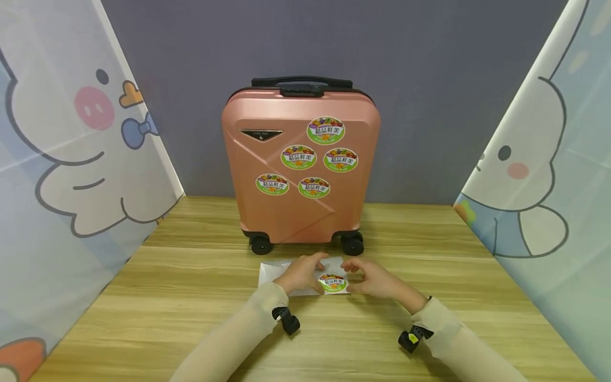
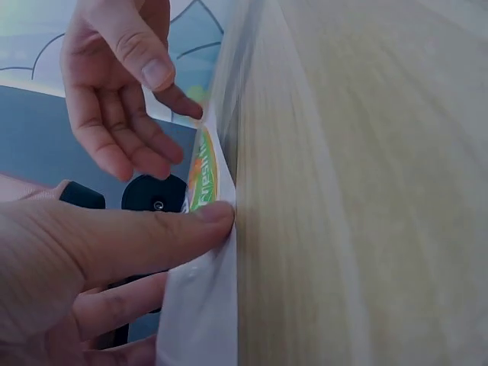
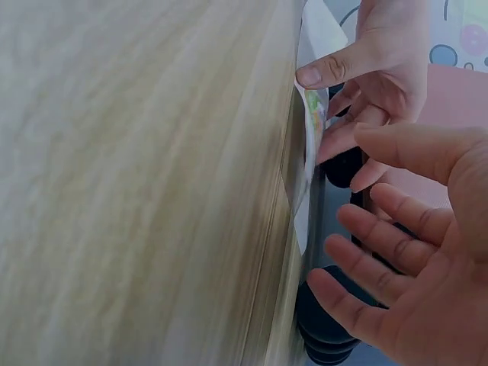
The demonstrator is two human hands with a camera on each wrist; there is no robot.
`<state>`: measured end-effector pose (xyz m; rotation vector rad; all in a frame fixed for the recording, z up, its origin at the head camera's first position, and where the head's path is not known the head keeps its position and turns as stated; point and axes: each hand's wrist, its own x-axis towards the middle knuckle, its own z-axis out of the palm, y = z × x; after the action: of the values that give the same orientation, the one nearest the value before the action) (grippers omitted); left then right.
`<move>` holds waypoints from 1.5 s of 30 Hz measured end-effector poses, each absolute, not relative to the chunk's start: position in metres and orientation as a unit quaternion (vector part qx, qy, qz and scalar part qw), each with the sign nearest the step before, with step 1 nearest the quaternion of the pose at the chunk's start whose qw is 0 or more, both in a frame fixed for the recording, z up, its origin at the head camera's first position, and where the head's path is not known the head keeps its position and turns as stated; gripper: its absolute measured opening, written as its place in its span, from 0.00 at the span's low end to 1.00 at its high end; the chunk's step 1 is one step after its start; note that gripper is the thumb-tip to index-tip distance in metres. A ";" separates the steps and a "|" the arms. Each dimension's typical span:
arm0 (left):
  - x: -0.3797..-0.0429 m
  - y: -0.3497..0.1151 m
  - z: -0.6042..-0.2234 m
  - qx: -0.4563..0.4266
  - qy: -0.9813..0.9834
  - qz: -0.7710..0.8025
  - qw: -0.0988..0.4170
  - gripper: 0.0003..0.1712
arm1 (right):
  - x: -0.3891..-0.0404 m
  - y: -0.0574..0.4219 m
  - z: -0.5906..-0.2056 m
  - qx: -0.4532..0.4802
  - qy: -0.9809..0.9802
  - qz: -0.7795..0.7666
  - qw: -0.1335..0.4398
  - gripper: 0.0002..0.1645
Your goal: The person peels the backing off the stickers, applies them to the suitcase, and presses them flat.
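A white backing sheet (image 1: 270,271) lies on the table in front of a pink suitcase (image 1: 296,215), with an oval fruit sticker (image 1: 333,284) at its right end. My left hand (image 1: 300,274) holds the sheet between thumb and fingers, the thumb on its near edge beside the sticker. In the left wrist view the sheet (image 2: 200,305) bends slightly under that thumb. Just right of the sticker is my right hand (image 1: 374,278), its fingers loosely spread with nothing held. The right wrist view shows a gap between these fingers (image 3: 381,236) and the sheet.
Several matching oval stickers (image 1: 325,130) are on the suitcase front, near a dark triangular badge (image 1: 261,135). The suitcase stands upright on black wheels (image 1: 261,245) on the wood-grain table (image 1: 191,297). A grey panel (image 1: 420,106) and cartoon-printed side sheets surround the table.
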<state>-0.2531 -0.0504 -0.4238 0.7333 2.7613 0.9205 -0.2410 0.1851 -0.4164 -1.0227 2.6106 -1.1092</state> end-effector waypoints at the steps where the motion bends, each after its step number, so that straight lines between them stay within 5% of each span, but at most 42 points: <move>1: -0.253 -0.051 -0.425 0.240 0.918 0.307 0.065 0.51 | -0.241 0.184 -0.416 -0.337 0.865 -0.366 0.063 0.27; 12: -0.248 -0.051 -0.415 0.237 0.896 0.376 0.018 0.39 | -0.240 0.171 -0.406 -0.364 0.874 -0.321 -0.009 0.19; 24: -0.248 -0.054 -0.404 0.280 0.859 0.426 0.038 0.23 | -0.242 0.162 -0.407 -0.394 0.862 -0.287 -0.136 0.11; 30: -0.248 -0.055 -0.402 0.283 0.842 0.456 0.060 0.23 | -0.243 0.159 -0.405 -0.397 0.852 -0.280 -0.195 0.12; 45: -0.252 -0.066 -0.398 0.262 0.826 0.492 0.084 0.31 | -0.243 0.160 -0.393 -0.380 0.864 -0.278 -0.180 0.08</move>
<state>-0.2521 -0.0656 -0.3976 0.7814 2.4642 1.4690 -0.2432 0.1602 -0.3931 -1.3533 3.0764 -0.9908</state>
